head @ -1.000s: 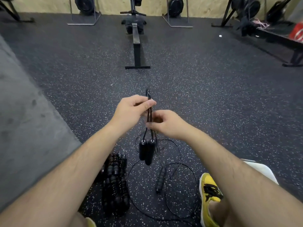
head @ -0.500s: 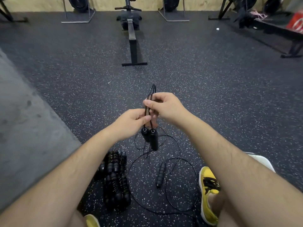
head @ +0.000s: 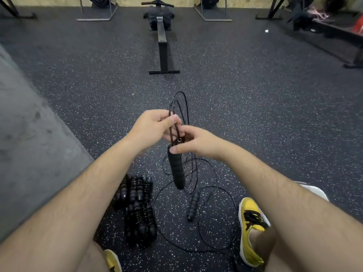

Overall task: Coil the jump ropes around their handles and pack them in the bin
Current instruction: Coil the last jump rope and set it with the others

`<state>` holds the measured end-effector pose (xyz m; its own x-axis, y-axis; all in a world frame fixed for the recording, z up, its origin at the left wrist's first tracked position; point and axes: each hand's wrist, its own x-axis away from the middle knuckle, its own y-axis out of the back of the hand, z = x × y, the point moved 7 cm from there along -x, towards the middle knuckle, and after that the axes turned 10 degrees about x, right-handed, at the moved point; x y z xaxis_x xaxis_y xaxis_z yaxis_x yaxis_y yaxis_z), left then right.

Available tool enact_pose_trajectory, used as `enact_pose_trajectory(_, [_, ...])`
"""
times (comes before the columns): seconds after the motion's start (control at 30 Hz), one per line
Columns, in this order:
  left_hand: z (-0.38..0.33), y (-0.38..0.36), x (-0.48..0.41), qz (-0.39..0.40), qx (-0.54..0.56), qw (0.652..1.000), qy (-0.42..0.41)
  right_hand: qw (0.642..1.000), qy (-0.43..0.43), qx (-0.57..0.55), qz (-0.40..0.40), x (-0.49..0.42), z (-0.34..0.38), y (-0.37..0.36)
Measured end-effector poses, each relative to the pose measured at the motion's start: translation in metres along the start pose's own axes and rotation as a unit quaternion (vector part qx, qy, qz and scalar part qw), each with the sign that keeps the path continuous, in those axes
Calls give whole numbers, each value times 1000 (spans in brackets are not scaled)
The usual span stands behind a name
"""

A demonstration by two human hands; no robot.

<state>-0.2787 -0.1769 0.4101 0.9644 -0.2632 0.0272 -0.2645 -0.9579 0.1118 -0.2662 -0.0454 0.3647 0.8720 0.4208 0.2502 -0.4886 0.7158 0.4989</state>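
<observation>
rope loops pinched above a hanging handle

i am watching both hands holding one jump rope [head: 177, 103] out in front of the body, above the speckled floor [head: 255, 114]. the left hand [head: 151, 128] is pinching the folded loops of thin black cord between thumb and curled fingers [head: 161, 114], and the loops are standing up past the knuckles. the right hand [head: 198, 143] is sitting just beside and a little below it, its thumb pressing on the top of the black handle [head: 176, 169] while its other fingers are curling round the cord there. whether the two hands are touching, i cannot tell. the handle is hanging down from that grip, tilting slightly, clear of the floor. slack cord is trailing from the hands down to the floor, lying there in wide loose rings. a second handle [head: 192, 206] is lying on the floor among those rings. a pile of coiled ropes [head: 137, 203] is resting just left of them, near the edge of a grey mat [head: 29, 134]. a yellow shoe [head: 251, 228] is showing by the right forearm, and a rowing machine [head: 163, 36] is standing well apart, further up the floor.
</observation>
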Motion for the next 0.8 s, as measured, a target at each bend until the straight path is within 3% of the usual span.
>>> enact_pose_trajectory(0.33, [-7, 26, 1, -77, 181, 981, 6, 997, -1, -68, -22, -5, 3, -29])
enact_pose_trajectory(0.47, [-3, 34, -1, -99, 205, 974, 23, 996, 9, -86, -5, -3, 10, -32])
enact_pose_trajectory(0.53, [1, 43, 2, -124, 104, 986, 40, 993, 11, -112, 23, -1, 16, -30])
enact_pose_trajectory(0.57, [0, 50, 4, -141, -33, 989, 32, 995, 10, -102, 23, 0, 17, -26])
enact_pose_trajectory(0.6, [-4, 58, 6, -160, -202, 966, 7, 998, 11, -59, 13, 0, 18, -20])
enact_pose_trajectory(0.63, [-13, 62, 11, -178, -351, 919, -41, 1000, 12, -14, 3, 0, 19, -14])
enact_pose_trajectory(0.67, [-22, 56, 15, -160, -420, 887, -107, 1000, 12, 27, -3, 1, 21, -9])
enact_pose_trajectory(0.73, [-23, 29, 24, -13, -431, 881, -196, 996, 10, 90, -4, 3, 25, -1])
enact_pose_trajectory(0.8, [-7, 5, 29, 103, -475, 845, -225, 990, 12, 142, 3, 5, 31, 3])
